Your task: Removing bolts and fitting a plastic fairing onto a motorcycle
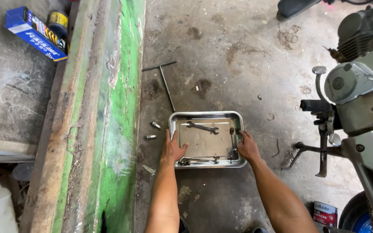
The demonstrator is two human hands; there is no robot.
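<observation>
A shiny metal tray point(207, 114) lies on the concrete floor in front of me. My left hand point(172, 149) grips its left rim and my right hand point(248, 146) grips its right rim. Inside the tray lie a double-ended wrench point(202, 127), another wrench point(195, 160) along the near wall and some small parts point(232, 139) at the right side. A T-handle wrench point(165, 81) lies on the floor just beyond the tray.
A worn green-painted wooden beam point(109, 108) runs along the left. Two small bolts point(153, 130) lie beside the tray. A motorcycle engine with footpeg and stand point(346, 108) is at the right. A blue box point(35, 32) and a can point(324, 213) sit nearby.
</observation>
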